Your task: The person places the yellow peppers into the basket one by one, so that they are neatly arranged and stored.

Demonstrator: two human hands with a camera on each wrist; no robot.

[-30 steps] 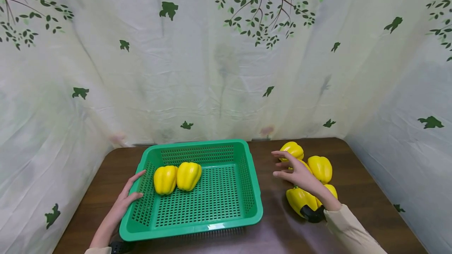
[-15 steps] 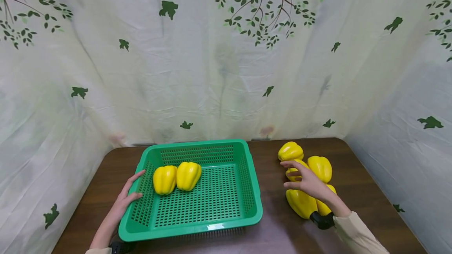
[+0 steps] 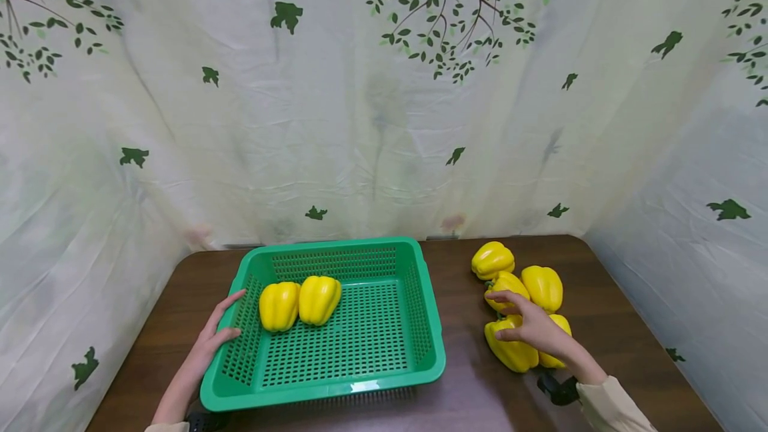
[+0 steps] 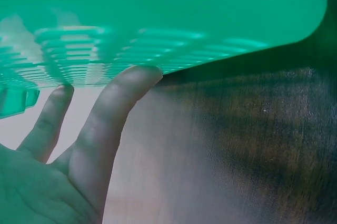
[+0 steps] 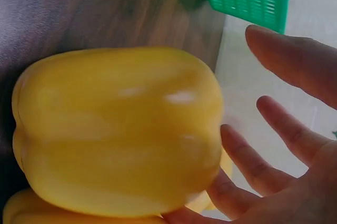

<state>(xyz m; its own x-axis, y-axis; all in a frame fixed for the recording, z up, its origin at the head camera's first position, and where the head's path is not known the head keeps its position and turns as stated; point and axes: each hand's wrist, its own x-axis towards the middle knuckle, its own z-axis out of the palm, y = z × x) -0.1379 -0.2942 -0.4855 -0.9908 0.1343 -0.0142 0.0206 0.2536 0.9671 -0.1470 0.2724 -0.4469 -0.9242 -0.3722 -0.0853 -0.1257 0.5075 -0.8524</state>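
Note:
My left hand (image 3: pixel 207 342) rests along the left side of a green plastic basket (image 3: pixel 288 397). In the left wrist view, its thumb and a finger extend to the slotted basket wall (image 4: pixel 158 48). Two yellow bell peppers, one (image 3: pixel 279 307) beside the other (image 3: pixel 320 300), lie inside at the far left. At the right, my right hand (image 3: pixel 531 329) hovers with spread fingers over a group of yellow bell peppers, holding none. Closest to it is the near bell pepper (image 3: pixel 510 352), which fills much of the right wrist view, fingers (image 5: pixel 253 161) just past its end.
More bell peppers lie around the right hand: one at the back (image 3: pixel 493 260), one at the right (image 3: pixel 543 289) and one in the middle (image 3: pixel 504 289). A brown wooden table (image 3: pixel 462 352) carries everything. A leaf-printed white curtain (image 3: pixel 360 139) stands behind it.
My right hand has drawn back toward me and to the right, from over the far peppers to over the near one. The left hand and basket have barely moved.

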